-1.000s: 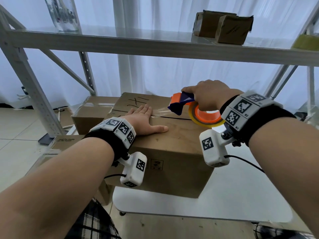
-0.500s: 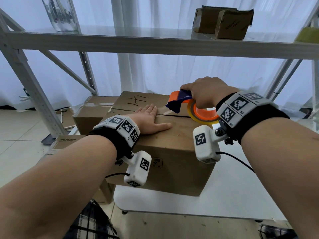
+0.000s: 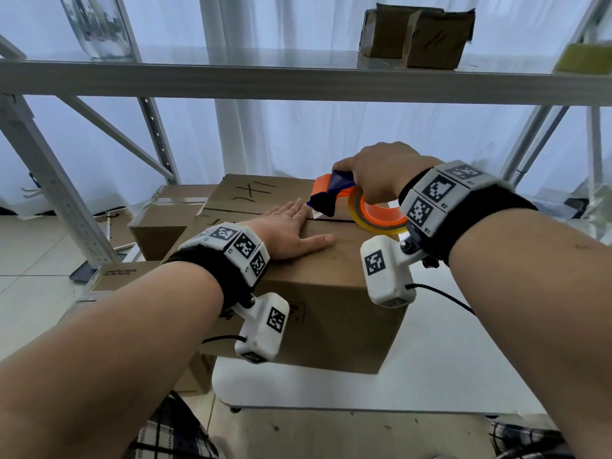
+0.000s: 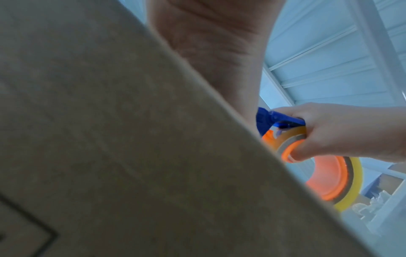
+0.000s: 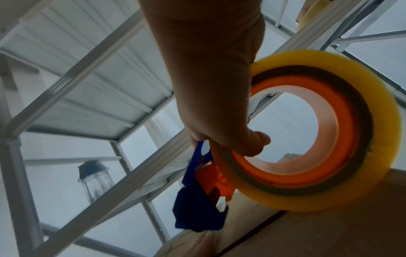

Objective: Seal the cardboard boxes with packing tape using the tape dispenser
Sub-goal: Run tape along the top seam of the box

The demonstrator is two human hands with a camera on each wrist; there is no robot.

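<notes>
A brown cardboard box (image 3: 331,293) stands on the white table (image 3: 447,376), its two top flaps meeting at a dark seam (image 3: 331,220). My left hand (image 3: 291,231) lies flat on the near flap with fingers straight, pressing it down. My right hand (image 3: 381,170) grips the orange and blue tape dispenser (image 3: 331,197) with its yellowish tape roll (image 3: 377,215), held low over the seam at the box's right part. In the right wrist view the thumb (image 5: 250,142) hooks inside the roll (image 5: 329,139) and the blue blade end (image 5: 197,212) points down at the box (image 5: 329,226).
A second box (image 3: 251,193) with black marks sits behind, and more boxes (image 3: 159,223) lie to the left on the floor. A metal shelf (image 3: 298,81) spans overhead with small boxes (image 3: 420,34) and a glass jar (image 3: 96,24). A slanted shelf post (image 3: 56,193) stands left.
The right hand has drawn the dispenser a little left and nearer along the seam, closer to the left fingertips. The left hand stays flat on the flap.
</notes>
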